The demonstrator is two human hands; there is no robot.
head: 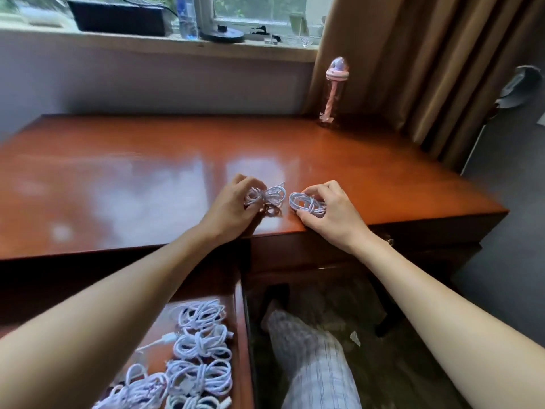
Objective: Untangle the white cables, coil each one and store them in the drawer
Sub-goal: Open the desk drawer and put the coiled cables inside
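single head view looks forward and down, close over the desk (147, 178) edge.

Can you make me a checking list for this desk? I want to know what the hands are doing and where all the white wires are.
Surface: shiny brown desk with light reflecting on it.
Job's things: a tied cable bundle and a cable coil near the front edge; open drawer at lower left.
Clutter: pink bottle at the desk's back right corner.
Grippers (hands): left hand grips the cable bundle; right hand holds the cable coil.
Cables: several coiled white cables lie in the drawer; no loose tangle seen on the desk.
Surroundings: windowsill with a dark box and a water bottle; curtain at right.
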